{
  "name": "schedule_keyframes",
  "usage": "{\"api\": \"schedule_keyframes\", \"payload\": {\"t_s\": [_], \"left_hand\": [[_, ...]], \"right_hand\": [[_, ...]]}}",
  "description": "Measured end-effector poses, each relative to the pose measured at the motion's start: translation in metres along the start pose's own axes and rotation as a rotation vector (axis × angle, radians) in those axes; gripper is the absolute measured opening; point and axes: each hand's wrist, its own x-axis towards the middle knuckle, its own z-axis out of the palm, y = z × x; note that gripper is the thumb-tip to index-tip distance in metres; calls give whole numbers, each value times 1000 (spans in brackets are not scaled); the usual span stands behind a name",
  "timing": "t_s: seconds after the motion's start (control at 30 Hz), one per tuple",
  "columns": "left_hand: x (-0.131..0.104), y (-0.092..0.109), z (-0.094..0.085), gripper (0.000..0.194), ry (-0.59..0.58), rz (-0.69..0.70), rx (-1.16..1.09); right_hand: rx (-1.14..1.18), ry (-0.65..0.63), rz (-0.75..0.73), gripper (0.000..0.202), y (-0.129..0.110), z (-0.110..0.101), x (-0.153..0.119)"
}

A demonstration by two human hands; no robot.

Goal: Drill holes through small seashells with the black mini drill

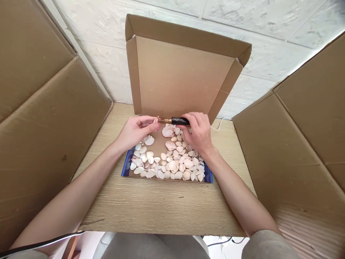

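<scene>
My left hand (138, 131) pinches a small pinkish shell (156, 120) between thumb and fingertips. My right hand (198, 131) is wrapped round a black mini electric drill (178, 121) with a gold-coloured chuck. The drill lies level and its thin bit points left at the shell; whether the tip touches it I cannot tell. Below both hands is a shallow cardboard tray (159, 145) with blue ends, holding many white, cream and speckled shells (172, 165). A larger pink shell (167, 131) rests just under the drill.
An open cardboard box lid (183, 75) stands upright behind the tray against the white brick wall (167, 21). Cardboard panels rise on the left (54, 108) and right (304, 118). A white cable (222, 122) runs behind my right hand on the wooden table (151, 205).
</scene>
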Motion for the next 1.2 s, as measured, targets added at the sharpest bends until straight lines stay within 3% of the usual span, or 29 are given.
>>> {"api": "schedule_keyframes", "payload": {"t_s": [0.1, 0.27, 0.33, 0.5, 0.57, 0.77, 0.93, 1.0, 1.13, 1.2], "left_hand": [[0, 1, 0, 47, -10, -9, -4], [0, 0, 1, 44, 0, -21, -33], [0, -1, 0, 44, 5, -19, -25], [0, 0, 1, 46, -5, -16, 13], [0, 0, 1, 45, -9, -13, -4], [1, -2, 0, 45, 6, -23, -22], [0, 0, 0, 44, -9, -28, -11], [0, 0, 1, 43, -16, -22, -25], [0, 0, 1, 40, -25, 2, -53], [0, 0, 1, 41, -25, 2, -52]], "right_hand": [[-25, 75, 19, 21, 0, -2, 2], [76, -141, 51, 30, 0, 3, -4], [69, -161, 46, 30, 0, 4, -5], [38, 29, 38, 23, 1, -1, 1], [42, 46, 57, 23, 1, -1, 1], [94, -187, 62, 32, 0, 3, -3], [35, 28, 25, 25, 2, 0, 0], [34, 45, 32, 25, 2, 0, 0], [122, -183, 61, 32, 1, 3, -3], [116, -209, 62, 32, 1, 3, -3]]}}
